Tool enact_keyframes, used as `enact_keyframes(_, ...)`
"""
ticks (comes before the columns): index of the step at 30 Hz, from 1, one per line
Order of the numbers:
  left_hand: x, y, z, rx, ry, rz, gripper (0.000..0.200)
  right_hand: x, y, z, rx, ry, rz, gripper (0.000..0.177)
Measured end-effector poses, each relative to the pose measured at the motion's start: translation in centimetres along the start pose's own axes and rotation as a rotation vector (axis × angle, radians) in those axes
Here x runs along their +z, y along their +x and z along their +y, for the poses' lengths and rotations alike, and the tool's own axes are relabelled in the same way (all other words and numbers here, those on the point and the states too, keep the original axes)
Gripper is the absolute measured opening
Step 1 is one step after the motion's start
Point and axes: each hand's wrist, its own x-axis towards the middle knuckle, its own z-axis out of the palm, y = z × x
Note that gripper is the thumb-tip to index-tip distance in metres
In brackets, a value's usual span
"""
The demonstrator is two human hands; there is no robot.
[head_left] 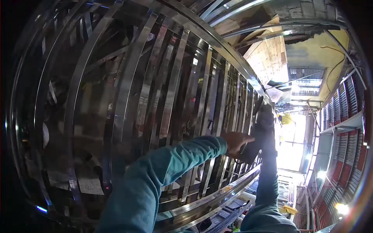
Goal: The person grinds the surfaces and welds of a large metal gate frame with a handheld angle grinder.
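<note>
My left hand point(235, 143), in a teal sleeve, reaches in from the bottom centre with its fingers closed on a dark object point(250, 152) whose shape is hard to make out. To the right, my right hand point(265, 116) is raised at the upper end of the other sleeve. It looks dark against the bright background, beside the shiny metal rail point(254, 82), and its fingers are too dim to read. Polished metal bars point(169, 97) run across the frame between this rail and a lower rail point(217, 200).
Wooden boards point(270, 54) lean beyond the upper rail. Strong light comes through an opening point(293, 143) at the right. Corrugated panels point(344, 155) and lit lamps point(342, 209) are at the far right. Pipes and clutter point(229, 211) lie at the bottom.
</note>
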Motion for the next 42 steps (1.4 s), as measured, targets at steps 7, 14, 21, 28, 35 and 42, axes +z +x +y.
enact_keyframes(7,-0.2,-0.4,1.2,0.164,0.064,-0.204,0.093,0.3,-3.7,0.5,-0.026,-0.311,0.081,0.038)
enact_keyframes(14,2.4,-0.6,0.0,0.223,0.056,-0.053,0.078,0.5,-4.5,0.4,-0.05,-0.523,0.094,0.035)
enact_keyframes(21,0.9,-0.6,1.3,0.158,0.112,-0.081,0.075,0.4,-5.0,0.1,-0.066,-0.699,0.082,0.033)
enact_keyframes(28,0.9,-0.4,1.2,0.091,0.008,-0.14,0.079,-0.1,-5.1,-0.3,-0.081,-0.89,0.065,0.032)
enact_keyframes(35,-0.1,-1.1,1.9,0.112,0.062,-0.22,0.079,-0.3,-5.7,-0.2,-0.086,-1.053,0.058,0.032)
enact_keyframes(42,2.1,0.1,-0.4,0.161,0.003,-0.304,0.089,-1.0,-6.3,-0.6,-0.1,-1.266,0.027,0.035)
